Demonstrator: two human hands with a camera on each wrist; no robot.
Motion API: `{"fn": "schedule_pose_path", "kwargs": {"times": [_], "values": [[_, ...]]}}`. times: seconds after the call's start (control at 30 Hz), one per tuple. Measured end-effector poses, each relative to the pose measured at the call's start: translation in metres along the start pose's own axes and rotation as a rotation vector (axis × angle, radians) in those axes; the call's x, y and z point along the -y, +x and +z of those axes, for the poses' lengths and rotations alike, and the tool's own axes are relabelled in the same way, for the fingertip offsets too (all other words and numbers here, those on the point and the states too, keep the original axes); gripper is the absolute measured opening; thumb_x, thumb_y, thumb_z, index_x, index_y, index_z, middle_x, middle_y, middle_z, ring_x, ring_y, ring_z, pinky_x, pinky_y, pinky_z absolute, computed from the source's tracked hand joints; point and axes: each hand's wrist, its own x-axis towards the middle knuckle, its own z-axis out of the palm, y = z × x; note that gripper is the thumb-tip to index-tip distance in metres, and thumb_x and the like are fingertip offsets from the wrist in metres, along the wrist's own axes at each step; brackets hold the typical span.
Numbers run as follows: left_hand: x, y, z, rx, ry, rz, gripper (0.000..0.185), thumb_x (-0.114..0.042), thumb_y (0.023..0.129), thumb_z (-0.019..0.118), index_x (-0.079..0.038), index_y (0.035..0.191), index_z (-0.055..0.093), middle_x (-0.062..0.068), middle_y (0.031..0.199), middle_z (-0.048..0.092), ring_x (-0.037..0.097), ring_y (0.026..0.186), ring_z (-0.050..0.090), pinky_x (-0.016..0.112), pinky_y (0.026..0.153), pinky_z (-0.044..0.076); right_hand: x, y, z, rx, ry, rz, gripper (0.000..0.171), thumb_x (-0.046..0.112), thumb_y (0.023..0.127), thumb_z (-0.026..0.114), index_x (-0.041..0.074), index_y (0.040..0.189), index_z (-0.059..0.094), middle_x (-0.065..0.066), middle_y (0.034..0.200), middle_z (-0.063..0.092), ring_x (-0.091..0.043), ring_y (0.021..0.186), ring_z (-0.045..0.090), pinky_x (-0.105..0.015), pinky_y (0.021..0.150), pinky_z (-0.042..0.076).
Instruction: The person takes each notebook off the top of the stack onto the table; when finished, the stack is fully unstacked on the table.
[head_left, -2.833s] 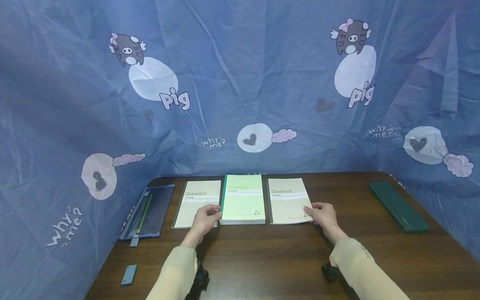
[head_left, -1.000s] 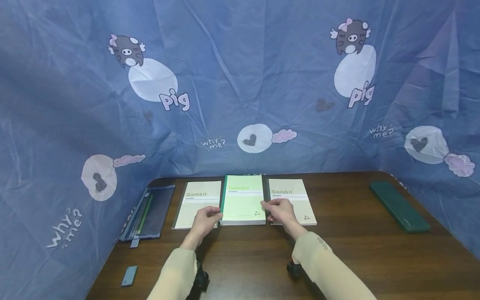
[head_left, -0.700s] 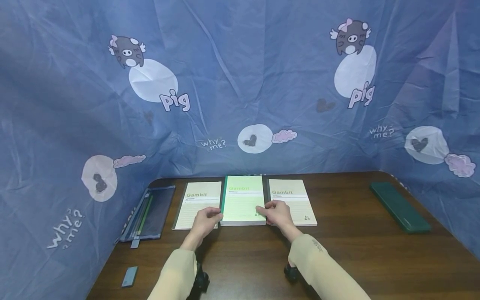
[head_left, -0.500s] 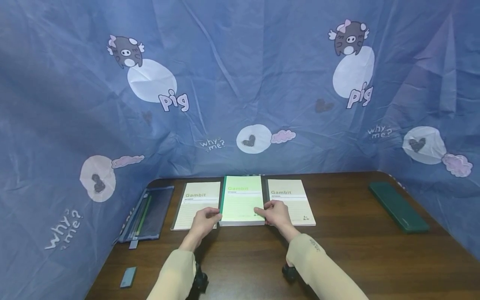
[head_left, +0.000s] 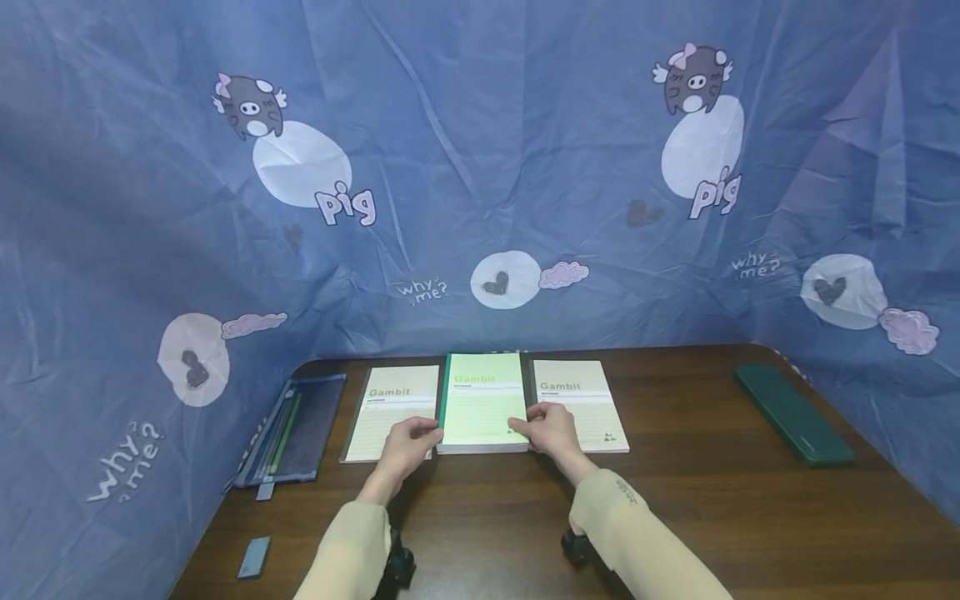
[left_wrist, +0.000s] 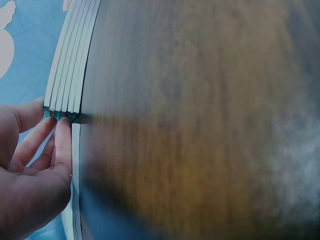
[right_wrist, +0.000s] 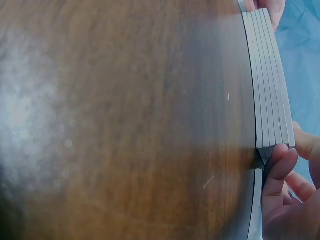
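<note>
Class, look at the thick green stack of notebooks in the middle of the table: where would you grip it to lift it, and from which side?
Probably at its two near corners, one hand from each side. The green stack stands taller than the thin notebooks flanking it, so its side edges are exposed; the left hand and right hand already have fingers there.

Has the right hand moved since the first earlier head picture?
Yes. The right hand has gone leftward, from the right notebook's outer corner to the right edge of the green middle stack, which it now grips.
</note>
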Motion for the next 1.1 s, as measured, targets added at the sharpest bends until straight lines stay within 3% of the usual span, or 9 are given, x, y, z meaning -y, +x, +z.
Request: {"fn": "schedule_pose_path", "kwargs": {"times": [0.5,0.77,1.1], "values": [[0.002,0.001,0.000,-0.011,-0.006,-0.006,0.030,-0.014,0.096,0.065,0.001,0.121,0.065,0.012,0.110,0.068,0.029,0.106,0.062,0.045,0.090,0.051,0.002,0.001,-0.005,0.015,0.112,0.088,0.041,0.015,0.086,0.077,-0.009,0.116,0.063,-0.015,0.095,0.066,-0.016,0.066,0.064,-0.026,0.057,0.056],[0.001,0.001,0.000,-0.011,-0.006,-0.001,0.030,-0.013,0.095,0.066,0.001,0.121,0.065,0.012,0.109,0.067,0.027,0.104,0.062,0.044,0.089,0.052,0.000,0.002,-0.014,0.044,0.238,0.107,0.031,0.012,0.092,0.069,-0.009,0.114,0.062,-0.014,0.090,0.069,-0.012,0.055,0.064,-0.027,0.056,0.057],[0.003,0.002,0.000,-0.013,-0.002,0.013,0.029,-0.012,0.094,0.067,0.001,0.120,0.066,0.011,0.107,0.068,0.026,0.101,0.063,0.044,0.088,0.052,-0.020,0.008,-0.041,0.070,0.358,0.113,0.041,0.013,0.096,0.066,-0.010,0.127,0.055,-0.016,0.103,0.071,-0.016,0.076,0.070,-0.028,0.065,0.058]]}}
